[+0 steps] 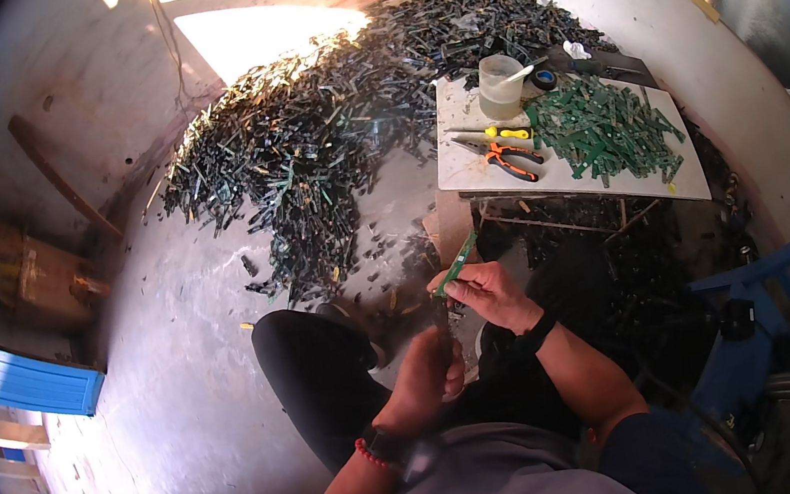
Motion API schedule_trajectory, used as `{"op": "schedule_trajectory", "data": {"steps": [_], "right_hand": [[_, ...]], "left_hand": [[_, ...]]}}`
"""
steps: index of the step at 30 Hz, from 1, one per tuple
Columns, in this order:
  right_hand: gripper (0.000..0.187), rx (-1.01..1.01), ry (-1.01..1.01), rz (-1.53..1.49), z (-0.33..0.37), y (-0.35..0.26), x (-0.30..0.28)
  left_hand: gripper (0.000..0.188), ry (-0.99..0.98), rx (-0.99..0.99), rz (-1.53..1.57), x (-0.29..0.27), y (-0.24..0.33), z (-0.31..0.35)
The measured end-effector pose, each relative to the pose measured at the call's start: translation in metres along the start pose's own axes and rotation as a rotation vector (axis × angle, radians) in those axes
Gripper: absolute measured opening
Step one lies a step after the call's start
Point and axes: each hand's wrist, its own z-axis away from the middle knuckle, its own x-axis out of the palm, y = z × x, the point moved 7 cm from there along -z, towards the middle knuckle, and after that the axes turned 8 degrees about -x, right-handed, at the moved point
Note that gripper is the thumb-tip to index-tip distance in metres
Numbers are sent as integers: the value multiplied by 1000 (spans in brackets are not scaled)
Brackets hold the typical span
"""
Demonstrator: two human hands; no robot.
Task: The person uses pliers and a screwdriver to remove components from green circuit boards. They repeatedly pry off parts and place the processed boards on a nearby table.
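My right hand (pixel 497 295) pinches a narrow green circuit-board strip (pixel 459 262) between thumb and fingers, its far end pointing up and away. Just below and to the left, my left hand (pixel 419 383) is closed round a dark, narrow piece (pixel 442 319) that rises toward the strip's near end. That piece is blurred, and its kind cannot be made out. Whether the two pieces touch is not clear. Both hands are over my lap, in front of the white-topped table (pixel 461 167).
On the table are a pile of green board strips (pixel 606 128), orange-handled pliers (pixel 510 162), a yellow-handled screwdriver (pixel 512 132), a cloudy plastic cup (pixel 498 91) and black tape (pixel 544 79). A large heap of dark strips (pixel 302 159) covers the floor beyond. Blue metal framing (pixel 771 265) stands right.
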Motion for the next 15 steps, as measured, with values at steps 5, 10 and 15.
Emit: {"op": "schedule_trajectory", "data": {"steps": [5, 10, 15], "right_hand": [[19, 9, -18, 29, 2, 5, 6], [21, -288, -41, 362, 1, -20, 18], [21, -471, -128, 526, 6, -35, 34]], "left_hand": [[47, -73, -52, 114, -2, -2, -7], [45, -26, -29, 158, -1, 0, -7], [42, 26, 5, 205, -19, -3, -6]]}}
